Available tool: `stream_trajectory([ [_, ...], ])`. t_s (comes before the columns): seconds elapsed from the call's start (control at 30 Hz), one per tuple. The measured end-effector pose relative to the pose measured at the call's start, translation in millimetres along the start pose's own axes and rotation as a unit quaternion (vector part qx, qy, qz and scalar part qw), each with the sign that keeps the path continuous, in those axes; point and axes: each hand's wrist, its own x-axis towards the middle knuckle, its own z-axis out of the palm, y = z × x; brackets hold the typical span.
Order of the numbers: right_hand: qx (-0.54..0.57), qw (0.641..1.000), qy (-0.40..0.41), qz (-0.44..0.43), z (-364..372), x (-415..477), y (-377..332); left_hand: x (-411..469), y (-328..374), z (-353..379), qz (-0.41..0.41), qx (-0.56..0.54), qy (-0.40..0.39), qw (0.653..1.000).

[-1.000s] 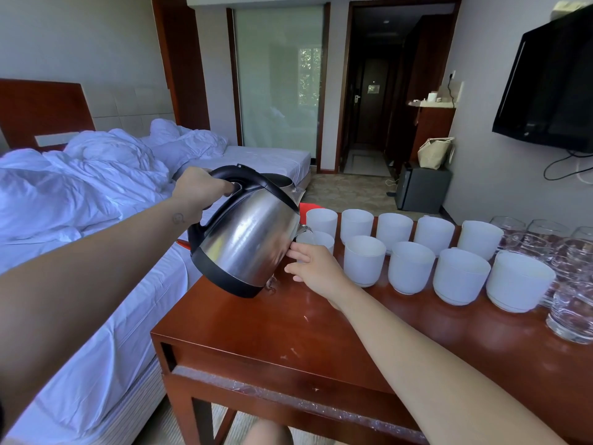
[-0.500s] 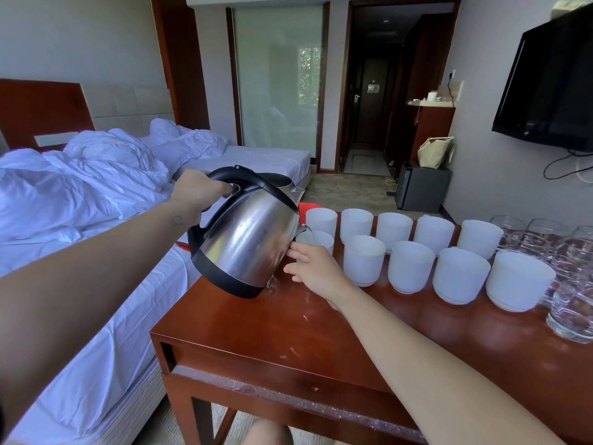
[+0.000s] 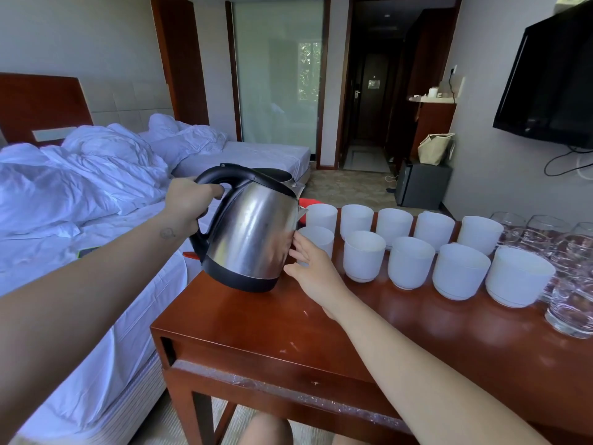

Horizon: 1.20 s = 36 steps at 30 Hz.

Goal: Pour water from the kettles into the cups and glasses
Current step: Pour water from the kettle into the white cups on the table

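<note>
Your left hand (image 3: 187, 200) is closed around the black handle of the steel kettle (image 3: 253, 232), fingers wrapped through the loop. The kettle sits nearly upright at about 11 o'clock from the middle of the view, its black base low over the left end of the tabletop (image 3: 256, 322); you cannot tell from here whether the base touches the wood. Its spout points toward 2 o'clock, just beside the leftmost white cup of the back row (image 3: 322, 216).

Your right hand (image 3: 313, 268) is open, fingers spread and reaching toward 11 o'clock, fingertips against the near-left white cup (image 3: 316, 239), which stands partly hidden behind the kettle body. It grips nothing that you can see fully; the thumb lies close to the kettle's side.

The other white cups run in two rows toward 3 o'clock: four more at the back and four in front, the nearest-right one (image 3: 518, 276) the largest in view. Clear glasses (image 3: 569, 303) cluster at the far right end of the tabletop, touching or nearly touching one another. A red object (image 3: 309, 201) shows behind the spout. The bed (image 3: 96, 194) with rumpled white linen lies at 9 o'clock.
</note>
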Motion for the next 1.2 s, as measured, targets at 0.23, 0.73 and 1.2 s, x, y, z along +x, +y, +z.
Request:
stream_trajectory([
  [0.23, 0.013, 1.0, 0.001, -0.009, -10, -22, -4, -15, -2, 2, -0.027, -0.032, -0.003, 0.999],
  [0.73, 0.025, 0.998, 0.055, 0.016, -48, -60, 9, -51, -1, 36, -0.013, -0.061, -0.133, 0.989],
  [1.2, 0.058, 0.995, 0.079, 0.014, -66, -65, 13, -53, 15, 56, 0.002, -0.034, -0.149, 0.988],
])
